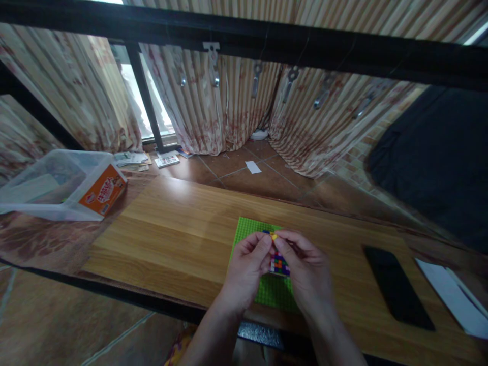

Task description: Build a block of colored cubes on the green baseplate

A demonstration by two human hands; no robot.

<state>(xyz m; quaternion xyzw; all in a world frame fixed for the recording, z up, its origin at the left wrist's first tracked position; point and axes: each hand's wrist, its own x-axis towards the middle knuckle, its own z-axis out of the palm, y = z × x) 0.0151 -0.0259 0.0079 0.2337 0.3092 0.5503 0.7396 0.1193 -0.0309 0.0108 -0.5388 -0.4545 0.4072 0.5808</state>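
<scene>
A small yellow toy brick (273, 236) is pinched at the fingertips of both hands. My left hand (247, 262) is closed, thumb and index finger meeting at the brick's left side. My right hand (307, 262) is closed too, with its thumb and index finger at the right side. Beneath and between them, a panel of small multicoloured bricks (279, 264) shows purple, orange, green and white pieces, partly covered by the fingers. Under both hands lies a green studded baseplate (244, 229). Whether the panel is attached to the baseplate I cannot tell.
The baseplate rests on a wooden tabletop (163, 229). To the right lie a black phone-like slab (398, 287) and white papers (450, 295). A clear plastic bin (72, 208) with an orange label stands at left. A dark metal bar (244, 43) crosses above, with hooks hanging from it.
</scene>
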